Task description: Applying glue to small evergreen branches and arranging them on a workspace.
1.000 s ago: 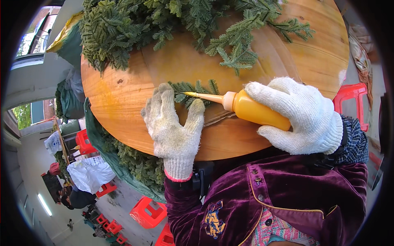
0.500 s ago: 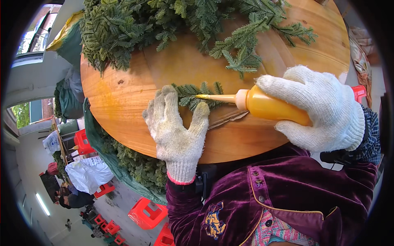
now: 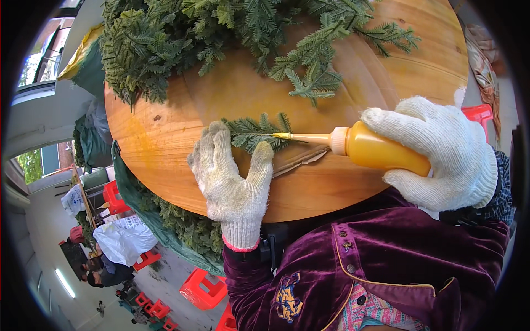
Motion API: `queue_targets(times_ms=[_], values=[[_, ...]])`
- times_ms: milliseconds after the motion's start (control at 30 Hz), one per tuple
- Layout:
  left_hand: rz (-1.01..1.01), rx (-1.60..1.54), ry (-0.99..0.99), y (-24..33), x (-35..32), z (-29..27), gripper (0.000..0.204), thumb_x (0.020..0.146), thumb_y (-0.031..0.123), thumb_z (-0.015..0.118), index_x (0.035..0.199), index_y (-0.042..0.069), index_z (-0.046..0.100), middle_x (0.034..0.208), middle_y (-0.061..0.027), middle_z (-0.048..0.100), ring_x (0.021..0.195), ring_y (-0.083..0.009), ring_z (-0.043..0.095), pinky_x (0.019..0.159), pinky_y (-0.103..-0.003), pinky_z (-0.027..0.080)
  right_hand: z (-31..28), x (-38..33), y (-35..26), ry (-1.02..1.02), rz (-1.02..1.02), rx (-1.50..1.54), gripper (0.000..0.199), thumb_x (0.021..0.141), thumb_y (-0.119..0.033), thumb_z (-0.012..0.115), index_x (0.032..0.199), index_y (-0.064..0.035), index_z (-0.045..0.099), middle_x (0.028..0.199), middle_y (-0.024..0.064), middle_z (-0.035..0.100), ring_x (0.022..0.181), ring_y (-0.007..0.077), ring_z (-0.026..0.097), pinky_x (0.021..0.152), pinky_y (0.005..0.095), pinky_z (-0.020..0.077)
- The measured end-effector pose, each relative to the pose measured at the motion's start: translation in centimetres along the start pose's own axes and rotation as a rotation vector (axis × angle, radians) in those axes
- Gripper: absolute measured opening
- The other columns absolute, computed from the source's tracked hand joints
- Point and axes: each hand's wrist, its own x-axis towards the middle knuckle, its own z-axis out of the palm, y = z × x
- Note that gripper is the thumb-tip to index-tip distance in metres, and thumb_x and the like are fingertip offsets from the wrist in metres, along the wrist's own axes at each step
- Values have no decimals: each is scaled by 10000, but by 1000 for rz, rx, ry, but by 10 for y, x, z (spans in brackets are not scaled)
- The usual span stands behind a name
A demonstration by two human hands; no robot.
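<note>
My right hand, in a white knitted glove, is wrapped round a squeeze bottle of yellow-orange liquid. The bottle lies almost level, and its long nozzle points left. The yellow-smeared nozzle tip meets a small green fir sprig near its right part. My left hand, gloved too and stained at the fingertips, lies flat with thumb and fingers apart. Its fingers touch the sprig's left end and cover some of it. Beneath the nozzle, a brown strip like a torn edge runs along the wood.
A heap of fir branches covers the far side of the round wooden table. Below the table's left edge, a green sack holds more fir. Red stools and a white bag stand on the floor, with people farther off.
The nozzle tip has moved right along the sprig, with the bottle and my right hand. My left hand stays flat at the sprig's left end. The whole view has shifted slightly.
</note>
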Motion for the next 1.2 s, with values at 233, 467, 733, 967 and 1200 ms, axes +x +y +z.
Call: queue_targets(times_ms=[233,467,733,967,1200], values=[[-4,18,-7,0,-1,0,692,818,279,876,1340,-106,636,1376,-296,649,1300,-467,581,1160,-551,386,5,-17,4,-23,82,52,777,670,-62,855,1415,-42,634,1102,203,709,937,372,727,816,414,595],[-17,4,1,2,0,0,666,827,268,873,1330,-107,646,1367,-299,658,1293,-463,597,1159,-543,398,13,-29,10,25,79,101,764,693,-109,868,1416,-40,630,1182,190,711,1036,381,719,890,416,585],[-52,28,3,4,-2,-2,673,820,267,886,1326,-110,652,1371,-292,664,1306,-446,599,1158,-526,411,15,-43,13,41,113,152,733,717,-101,859,1413,-43,637,1125,183,706,986,379,718,859,413,574],[-127,-15,-2,11,-1,-5,668,837,280,878,1342,-96,652,1407,-285,646,1342,-446,569,1163,-524,413,17,-53,16,76,92,141,729,719,-100,854,1412,-32,640,1108,195,702,969,387,716,854,412,570],[-55,68,11,12,2,-11,740,858,278,855,1446,-70,572,1484,-268,589,1359,-450,548,1180,-539,389,11,-60,32,159,72,471,795,764,-253,862,1442,57,586,1249,193,703,1111,304,712,986,384,535]])
